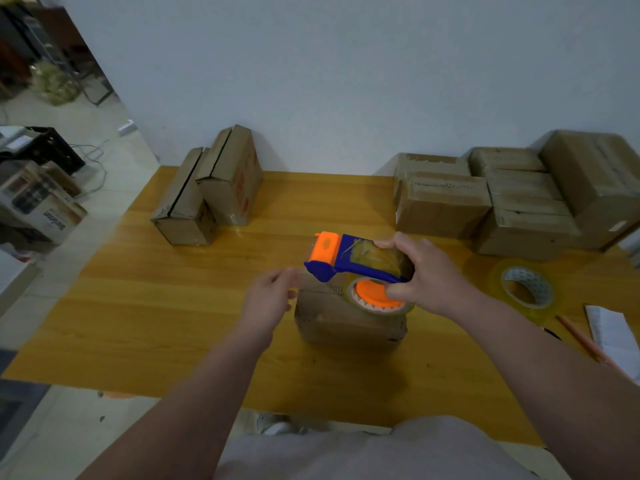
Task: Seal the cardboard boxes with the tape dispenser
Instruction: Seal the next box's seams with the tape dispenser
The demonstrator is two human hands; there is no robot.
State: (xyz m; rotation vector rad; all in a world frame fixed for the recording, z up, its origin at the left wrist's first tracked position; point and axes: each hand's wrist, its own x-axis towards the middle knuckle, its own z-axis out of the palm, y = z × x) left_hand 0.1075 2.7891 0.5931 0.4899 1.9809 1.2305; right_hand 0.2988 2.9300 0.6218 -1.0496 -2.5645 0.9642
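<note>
Over the box (346, 323), tape dispenser (349, 259) and right hand (431, 277) hide its top

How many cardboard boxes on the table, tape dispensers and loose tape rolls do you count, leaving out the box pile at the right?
Cardboard boxes: 3, two at back left, one in the middle
Tape dispenser: 1, in the right hand
Loose tape roll: 1
Total: 5
</note>
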